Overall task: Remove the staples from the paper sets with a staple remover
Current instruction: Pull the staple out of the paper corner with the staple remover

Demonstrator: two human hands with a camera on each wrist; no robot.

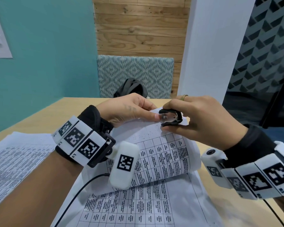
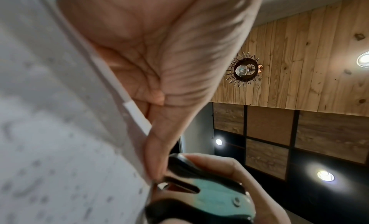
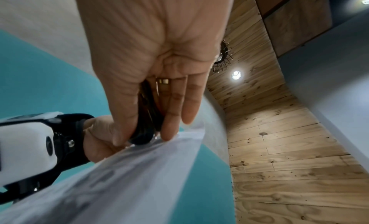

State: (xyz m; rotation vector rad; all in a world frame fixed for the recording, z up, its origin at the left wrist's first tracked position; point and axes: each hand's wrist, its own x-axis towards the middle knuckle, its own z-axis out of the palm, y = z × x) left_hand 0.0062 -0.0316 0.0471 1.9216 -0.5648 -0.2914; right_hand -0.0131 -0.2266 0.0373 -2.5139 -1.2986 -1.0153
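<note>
Left hand [image 1: 128,110] pinching the raised top corner of the stapled paper set [image 1: 161,154], thumb on the near face, fingers curled behind. Right hand [image 1: 202,122] just right of that corner, thumb and fingers squeezing the black staple remover [image 1: 171,117] (metal claws at the corner, beside the left thumbnail; staple itself too small to make out). Lower end of the set resting on printed sheets [image 1: 138,208] on the wooden table [image 1: 59,112]. More sheets [image 1: 15,154] left of the set.
</note>
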